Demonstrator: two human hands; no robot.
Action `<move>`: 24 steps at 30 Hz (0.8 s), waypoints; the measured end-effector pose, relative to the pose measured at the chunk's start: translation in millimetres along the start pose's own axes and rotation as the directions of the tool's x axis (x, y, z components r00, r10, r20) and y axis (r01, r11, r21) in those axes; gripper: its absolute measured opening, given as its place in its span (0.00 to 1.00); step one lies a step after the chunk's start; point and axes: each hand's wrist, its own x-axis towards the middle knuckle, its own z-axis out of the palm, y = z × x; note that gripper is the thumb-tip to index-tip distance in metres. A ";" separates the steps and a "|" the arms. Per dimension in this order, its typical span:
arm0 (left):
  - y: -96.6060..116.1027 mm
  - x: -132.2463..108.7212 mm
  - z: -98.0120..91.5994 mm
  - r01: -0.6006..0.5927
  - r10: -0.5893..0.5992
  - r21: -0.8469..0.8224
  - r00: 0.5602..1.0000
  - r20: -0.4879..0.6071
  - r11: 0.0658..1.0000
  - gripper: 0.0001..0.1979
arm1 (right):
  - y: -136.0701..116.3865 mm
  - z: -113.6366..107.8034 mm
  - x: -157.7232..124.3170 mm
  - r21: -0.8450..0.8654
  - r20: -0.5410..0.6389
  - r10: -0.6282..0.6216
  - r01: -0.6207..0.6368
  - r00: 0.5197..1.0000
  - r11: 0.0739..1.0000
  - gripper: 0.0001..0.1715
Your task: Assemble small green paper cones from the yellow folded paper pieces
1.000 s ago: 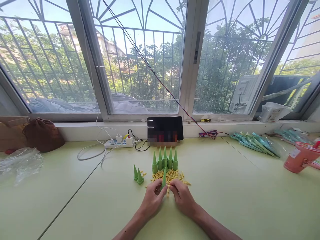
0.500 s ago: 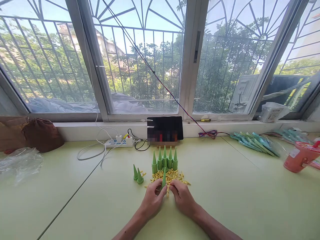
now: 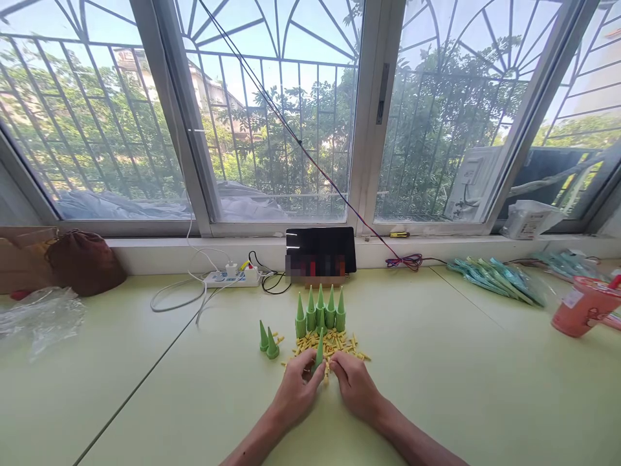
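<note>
My left hand is closed around the lower part of a green cone, whose tip points up. Just right of it, my right hand has thumb and forefinger pinched together; whatever lies between them is too small to make out. A few yellow pegs show in the gap between my hands. Beyond my fingers lies a loose heap of small yellow pegs. Behind the heap stands a group of upright green cones on ribbed bases. Two more green cones stand to the left, with a few pegs beside them.
A dark tablet leans at the back on a brown stand. Left of it lies a power strip with cables. Bagged pieces and a red cup are at the right; a brown pouch and clear plastic at the left.
The cone in my left hand sits slightly lower and a little further right. My right hand stays in nearly the same place, still pinched.
</note>
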 end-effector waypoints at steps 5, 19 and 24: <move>-0.2 0.2 0.6 -0.021 0.022 0.016 1.000 -0.021 1.000 0.16 | -2.0 -0.7 1.0 -0.004 -0.011 -0.005 0.005 1.000 1.000 0.20; -5.2 -0.9 0.0 -0.037 0.036 0.080 0.999 0.008 0.996 0.15 | -0.1 0.5 0.8 0.012 -0.015 0.015 -0.014 1.000 1.000 0.24; -6.2 -1.1 -0.4 -0.043 0.043 0.069 0.999 0.000 0.997 0.16 | -1.6 -0.5 1.8 0.012 -0.015 0.006 -0.006 1.000 1.000 0.24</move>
